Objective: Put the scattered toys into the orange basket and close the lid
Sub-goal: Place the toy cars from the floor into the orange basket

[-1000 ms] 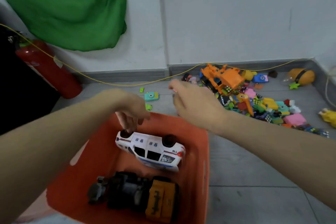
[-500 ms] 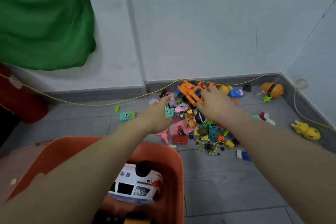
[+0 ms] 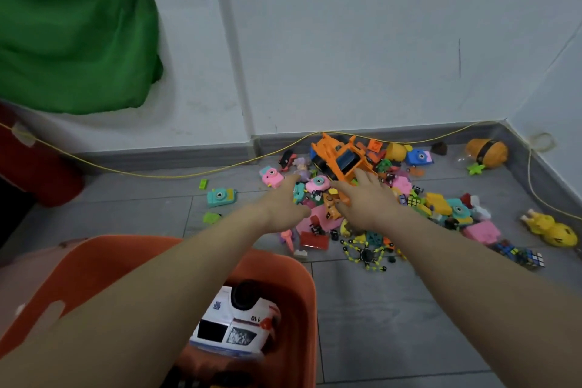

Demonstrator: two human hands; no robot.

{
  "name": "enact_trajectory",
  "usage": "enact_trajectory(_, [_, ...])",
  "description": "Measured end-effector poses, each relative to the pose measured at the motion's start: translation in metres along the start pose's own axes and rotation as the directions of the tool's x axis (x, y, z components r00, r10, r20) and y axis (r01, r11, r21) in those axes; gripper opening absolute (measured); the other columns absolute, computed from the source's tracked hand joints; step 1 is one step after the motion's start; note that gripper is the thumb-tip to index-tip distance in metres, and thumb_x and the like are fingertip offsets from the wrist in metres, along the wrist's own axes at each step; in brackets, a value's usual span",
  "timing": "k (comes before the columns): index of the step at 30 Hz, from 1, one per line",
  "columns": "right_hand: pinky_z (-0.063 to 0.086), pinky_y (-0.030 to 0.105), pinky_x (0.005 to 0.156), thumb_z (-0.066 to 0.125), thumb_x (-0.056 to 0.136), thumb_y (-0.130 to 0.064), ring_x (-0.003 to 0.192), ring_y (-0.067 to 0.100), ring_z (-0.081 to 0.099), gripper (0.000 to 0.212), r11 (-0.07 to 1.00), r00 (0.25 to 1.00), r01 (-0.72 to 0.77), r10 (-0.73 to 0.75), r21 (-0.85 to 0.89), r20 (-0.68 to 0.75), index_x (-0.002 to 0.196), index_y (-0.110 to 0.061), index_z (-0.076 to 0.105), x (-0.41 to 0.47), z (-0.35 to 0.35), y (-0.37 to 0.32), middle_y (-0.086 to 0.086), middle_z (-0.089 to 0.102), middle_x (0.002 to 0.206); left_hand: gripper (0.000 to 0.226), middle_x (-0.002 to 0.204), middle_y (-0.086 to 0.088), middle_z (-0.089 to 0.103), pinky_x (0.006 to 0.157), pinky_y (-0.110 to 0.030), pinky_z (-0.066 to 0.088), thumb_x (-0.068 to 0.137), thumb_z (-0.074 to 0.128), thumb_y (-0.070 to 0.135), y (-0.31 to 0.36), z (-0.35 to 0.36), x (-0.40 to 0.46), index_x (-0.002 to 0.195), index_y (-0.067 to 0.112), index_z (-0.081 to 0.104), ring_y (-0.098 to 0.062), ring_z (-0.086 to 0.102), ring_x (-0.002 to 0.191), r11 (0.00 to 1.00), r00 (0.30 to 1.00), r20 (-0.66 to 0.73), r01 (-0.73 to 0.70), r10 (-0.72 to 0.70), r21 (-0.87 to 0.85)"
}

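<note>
**Head view: both hands out over the toy pile, basket waiting close by**

The head camera looks down two outstretched forearms toward the corner where the toys lie heaped on the grey floor tiles (image 3: 393,309). The left hand (image 3: 285,203) reaches with fingers straight and spread, gripping nothing, its tips by a pink toy camera (image 3: 318,183). The right hand (image 3: 365,198) is likewise spread flat, laid over the near end of the orange toy truck (image 3: 338,159); its fingers are not curled round anything that shows. Coming in from either side, the two hands look set for taking the truck or gathering several small pieces in one go, which suits a pile this dense.

The orange basket (image 3: 310,293) sits at the bottom of the frame, just short of the pile, presumably kept near so each carry is brief. A white police car (image 3: 239,323) already lies in it, wheels up. A teal toy camera (image 3: 220,197) and a green block (image 3: 203,183) lie apart to the left, and a yellow plush (image 3: 551,228) to the far right, so most of the collecting remains. No lid can be made out.
</note>
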State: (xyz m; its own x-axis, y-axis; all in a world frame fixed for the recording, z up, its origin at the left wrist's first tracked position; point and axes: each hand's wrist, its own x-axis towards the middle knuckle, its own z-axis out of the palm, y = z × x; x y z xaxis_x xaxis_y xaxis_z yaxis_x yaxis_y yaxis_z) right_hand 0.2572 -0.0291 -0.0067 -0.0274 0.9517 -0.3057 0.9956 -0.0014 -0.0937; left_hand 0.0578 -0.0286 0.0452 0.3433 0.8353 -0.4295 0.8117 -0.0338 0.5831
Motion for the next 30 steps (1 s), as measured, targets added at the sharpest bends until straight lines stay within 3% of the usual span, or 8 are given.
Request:
enact_trajectory(4, [0.014,0.054,0.118,0.039,0.097,-0.05,0.149,0.029,0.008,0.056,0.994,0.999,-0.035,0.035,0.099,0.005,0.151,-0.039,0.029,0.025,0.013,-0.005,0.008,0.018,0.161,0.074,0.144,-0.017,0.048,0.076,-0.027,0.039,0.097,0.05,0.017,0.0,0.004,0.015,0.157,0.027,0.008,-0.021,0.055,0.092,0.997,0.999,0.038,-0.023,0.02,0.075])
enact_trajectory(6, [0.024,0.052,0.114,0.045,0.094,-0.049,0.142,0.026,0.028,0.049,0.982,0.999,-0.052,0.054,0.179,-0.007,0.141,-0.037,0.048,0.033,0.018,-0.004,0.005,0.039,0.15,0.073,0.143,-0.018,0.048,0.076,-0.027,0.037,0.097,0.05,0.018,0.0,0.002,0.02,0.156,0.027,0.009,-0.026,0.057,0.098,0.997,0.999,0.047,-0.014,0.011,0.075])
enact_trajectory(8, [0.047,0.041,0.093,0.051,0.092,-0.042,0.107,0.021,0.058,0.028,0.932,0.988,-0.036,0.088,0.362,-0.13,0.109,-0.035,0.071,0.034,0.019,-0.003,0.005,0.063,0.117,0.073,0.144,-0.019,0.047,0.079,-0.028,0.038,0.097,0.051,0.019,0.0,0.001,0.023,0.156,0.027,0.01,-0.03,0.057,0.109,0.998,0.999,0.048,-0.005,0.002,0.063])
enact_trajectory(11, [0.048,0.035,0.056,0.055,0.09,-0.035,0.064,0.02,0.056,0.022,0.845,0.934,0.044,0.155,0.533,-0.322,0.076,-0.022,0.066,0.03,0.01,-0.008,0.001,0.064,0.071,0.076,0.145,-0.015,0.046,0.079,-0.027,0.041,0.094,0.056,0.021,-0.005,0.0,0.024,0.155,0.03,0.011,-0.027,0.059,0.099,1.0,1.0,0.004,0.01,-0.01,-0.025])
enact_trajectory(17, [0.044,0.034,0.062,0.055,0.089,-0.044,0.075,0.02,0.055,0.022,0.891,0.794,0.179,0.119,0.417,-0.596,0.077,-0.025,0.053,0.002,-0.056,-0.016,-0.003,0.059,0.078,0.093,0.151,-0.011,0.037,0.087,-0.026,0.039,0.089,0.07,0.025,-0.019,-0.011,0.014,0.155,0.028,0.005,-0.027,0.053,0.122,0.969,0.994,-0.11,-0.016,-0.012,-0.246])
enact_trajectory(20, [0.043,0.033,0.062,0.059,0.088,-0.041,0.07,0.016,0.056,0.023,0.838,0.747,0.299,0.093,0.457,-0.659,0.075,-0.024,0.052,-0.026,-0.091,-0.031,-0.008,0.056,0.07,0.113,0.159,-0.013,0.024,0.111,-0.041,0.035,0.077,0.081,0.036,-0.025,-0.033,0.004,0.156,0.032,-0.001,-0.028,0.033,0.142,0.943,0.982,-0.185,-0.037,-0.027,-0.33])
enact_trajectory(24, [0.036,0.019,0.057,0.06,0.091,-0.036,0.058,0.004,0.044,0.028,0.711,0.686,0.422,0.156,0.563,-0.711,0.075,-0.015,0.054,-0.06,-0.13,-0.053,-0.006,0.05,0.062,0.13,0.16,-0.004,0.018,0.115,-0.047,0.029,0.06,0.091,0.045,-0.033,-0.058,-0.016,0.151,0.043,-0.001,-0.023,0.024,0.145,0.938,0.975,-0.223,-0.098,0.023,-0.332])
enact_trajectory(30, [0.049,0.044,0.073,0.058,0.089,-0.04,0.077,0.037,0.059,0.039,0.502,0.755,0.516,0.117,0.694,-0.645,0.075,-0.004,0.055,-0.091,-0.169,-0.094,0.022,0.06,0.078,0.117,0.135,0.002,0.051,0.096,-0.045,0.051,0.057,0.092,0.038,-0.048,-0.086,-0.046,0.146,0.048,0.016,-0.021,0.06,0.114,0.806,0.984,-0.175,-0.134,0.039,-0.577])
